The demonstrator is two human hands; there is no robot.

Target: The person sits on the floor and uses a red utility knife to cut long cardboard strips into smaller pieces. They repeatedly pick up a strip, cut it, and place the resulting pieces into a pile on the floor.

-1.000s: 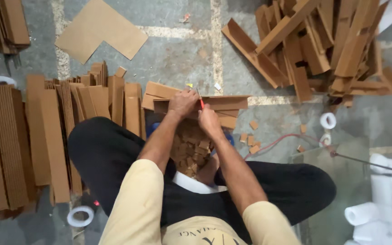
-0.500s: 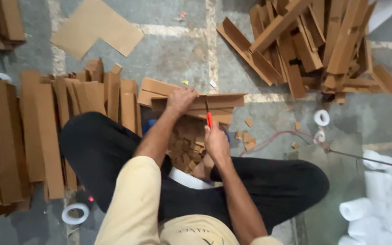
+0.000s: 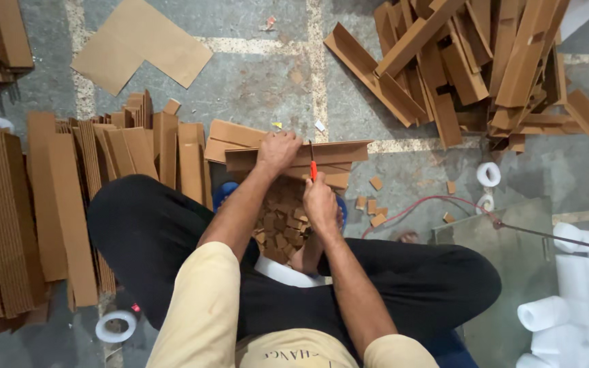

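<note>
Cutting step is in hand, by the look of it. The right hand (image 3: pixel 320 203) is wrapped tight round a red-handled cutter (image 3: pixel 313 167), blade set into the folded cardboard strip (image 3: pixel 288 158) just beyond it. That strip is pinned flat by the left hand (image 3: pixel 278 151), grip closed over its top edge. Small cardboard offcuts (image 3: pixel 282 225) are heaped below the hands, between the knees. Far off right, a pile of folded angle pieces (image 3: pixel 472 61) is stacked on the floor. Steady pressure is probably needed for the next slice.
</note>
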